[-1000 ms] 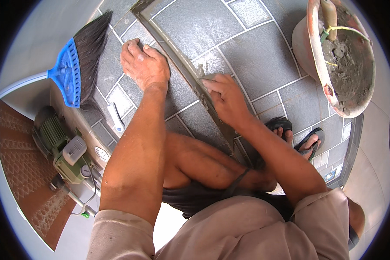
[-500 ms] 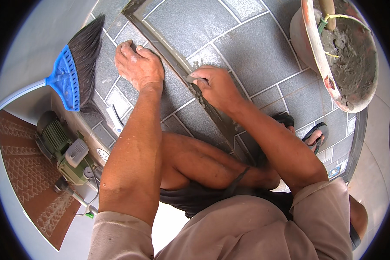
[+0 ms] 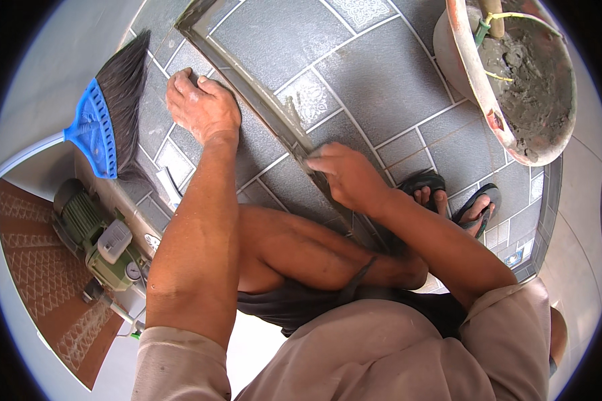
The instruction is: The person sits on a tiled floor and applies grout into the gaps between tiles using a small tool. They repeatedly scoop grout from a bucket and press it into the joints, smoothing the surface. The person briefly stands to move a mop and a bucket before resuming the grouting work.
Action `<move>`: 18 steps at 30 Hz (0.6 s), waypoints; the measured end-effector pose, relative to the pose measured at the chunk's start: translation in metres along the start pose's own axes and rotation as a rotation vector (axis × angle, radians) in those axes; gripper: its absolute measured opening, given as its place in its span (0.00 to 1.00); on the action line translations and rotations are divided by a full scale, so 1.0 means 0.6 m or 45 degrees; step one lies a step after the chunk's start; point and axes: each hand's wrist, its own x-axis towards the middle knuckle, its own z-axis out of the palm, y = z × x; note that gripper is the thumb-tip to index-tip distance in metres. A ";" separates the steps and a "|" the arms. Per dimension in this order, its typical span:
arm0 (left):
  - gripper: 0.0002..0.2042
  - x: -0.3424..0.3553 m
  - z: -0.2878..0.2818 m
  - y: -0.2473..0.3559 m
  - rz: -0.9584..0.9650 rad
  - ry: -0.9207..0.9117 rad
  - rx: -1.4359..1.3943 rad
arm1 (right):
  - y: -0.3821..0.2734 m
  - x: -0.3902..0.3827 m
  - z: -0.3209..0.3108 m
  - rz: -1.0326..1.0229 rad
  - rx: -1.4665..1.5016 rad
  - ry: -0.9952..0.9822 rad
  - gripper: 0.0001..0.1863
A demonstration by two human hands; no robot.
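Note:
My right hand (image 3: 354,177) is closed in a pinch over the narrow groove of wet cement (image 3: 274,113) between the grey tiles. A small flat grey piece (image 3: 307,162) pokes out at its fingertips, mostly hidden by the fingers. It touches the groove's cement-smeared edge. My left hand (image 3: 204,107) leans on the grey floor tiles (image 3: 261,144) to the left of the groove. Its fingers are bent but apart from the thumb, and nothing shows in them.
A bucket (image 3: 458,53) of wet cement with a wooden handle (image 3: 493,17) in it stands at the far right. A blue broom (image 3: 95,130) lies left, above a green motor pump (image 3: 90,220). Sandalled feet (image 3: 478,207) stand right of my right hand.
My right hand has slid nearer to me and slightly right along the groove, still pinching the grey piece. The left hand stays on the tiles; the whole view has shifted a little.

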 end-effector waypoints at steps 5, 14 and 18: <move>0.22 -0.001 -0.004 0.003 0.006 -0.029 -0.007 | -0.009 -0.005 -0.035 0.226 0.101 0.039 0.13; 0.23 0.000 0.000 0.006 0.026 0.016 -0.031 | -0.030 0.125 0.058 0.239 0.191 0.547 0.15; 0.22 -0.002 -0.005 0.006 -0.008 0.004 -0.045 | -0.069 0.101 0.060 0.081 -0.137 0.323 0.23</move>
